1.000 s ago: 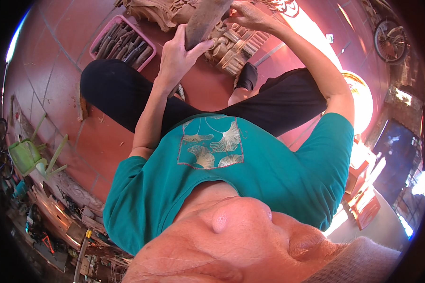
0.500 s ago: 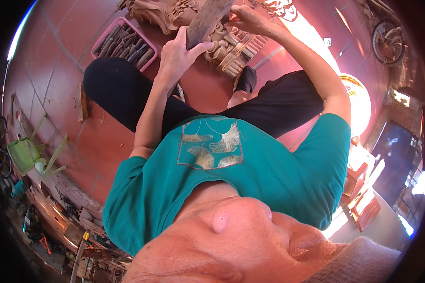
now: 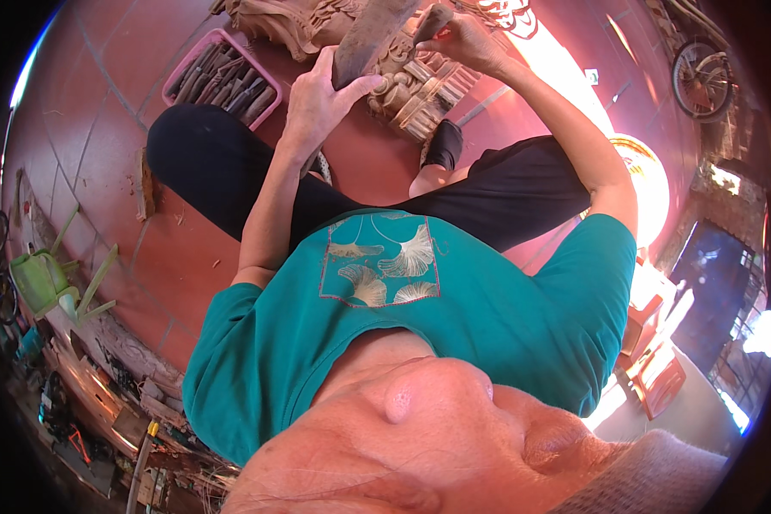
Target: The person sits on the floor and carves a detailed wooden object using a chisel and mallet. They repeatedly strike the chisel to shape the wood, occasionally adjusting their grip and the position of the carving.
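Observation:
My left hand (image 3: 317,103) grips the near end of a long, flat, greyish-brown wooden piece (image 3: 375,38), its thumb stuck out to the right. The far end of that piece runs out of the top of the view. Just right of it, my right hand (image 3: 469,43) pinches a small brown block (image 3: 433,24) between thumb and fingers; its exact kind is unclear. Beneath both hands lies a carved wooden piece (image 3: 424,101) with scrolls and ridges, partly hidden by the long piece. More carved wood (image 3: 278,26) curves away at the upper left.
A pink basket (image 3: 276,101) full of dark-handled tools stands on the tiled floor beside my left knee. A wood scrap (image 3: 145,184) lies farther left. Past it are a small green chair (image 3: 41,278) and piled clutter. On the right stand a brightly lit round object (image 3: 647,184) and a bicycle wheel (image 3: 702,79).
My right hand has drawn a little away from the long wooden piece, and the small brown block in its fingers now shows. My left hand keeps its grip.

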The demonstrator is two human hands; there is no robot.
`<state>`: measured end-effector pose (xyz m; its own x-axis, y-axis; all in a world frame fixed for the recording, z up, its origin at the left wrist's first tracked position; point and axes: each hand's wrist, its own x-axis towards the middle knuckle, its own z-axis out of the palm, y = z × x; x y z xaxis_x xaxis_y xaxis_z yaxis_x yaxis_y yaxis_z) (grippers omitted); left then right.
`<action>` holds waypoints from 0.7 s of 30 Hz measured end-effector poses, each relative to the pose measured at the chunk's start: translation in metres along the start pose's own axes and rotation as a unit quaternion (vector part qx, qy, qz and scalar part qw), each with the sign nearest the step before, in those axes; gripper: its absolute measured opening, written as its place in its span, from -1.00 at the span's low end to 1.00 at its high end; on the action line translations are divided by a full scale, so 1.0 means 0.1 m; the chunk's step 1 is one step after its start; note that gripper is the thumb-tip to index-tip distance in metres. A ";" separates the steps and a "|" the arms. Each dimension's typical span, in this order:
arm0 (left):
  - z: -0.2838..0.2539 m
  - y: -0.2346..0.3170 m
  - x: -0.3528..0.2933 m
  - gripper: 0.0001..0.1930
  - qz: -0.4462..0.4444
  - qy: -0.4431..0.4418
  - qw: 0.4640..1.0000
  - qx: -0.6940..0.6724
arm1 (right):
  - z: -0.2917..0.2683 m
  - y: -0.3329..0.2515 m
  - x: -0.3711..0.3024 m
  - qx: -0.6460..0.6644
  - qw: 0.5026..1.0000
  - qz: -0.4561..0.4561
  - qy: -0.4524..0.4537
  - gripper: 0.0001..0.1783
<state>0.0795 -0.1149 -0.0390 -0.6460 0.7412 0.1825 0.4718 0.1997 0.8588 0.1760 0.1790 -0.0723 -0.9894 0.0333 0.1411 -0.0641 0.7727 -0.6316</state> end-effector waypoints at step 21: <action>-0.01 0.03 0.00 -0.31 -0.046 -0.048 0.997 0.039 | 0.10 -0.03 -0.09 0.059 0.995 -0.061 0.049 -0.85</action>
<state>0.0803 -0.1148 -0.0361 -0.6299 0.7747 0.0558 0.4608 0.3149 0.8297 0.1840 0.1697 -0.0793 -0.9563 0.0094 0.2921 -0.2039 0.6947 -0.6898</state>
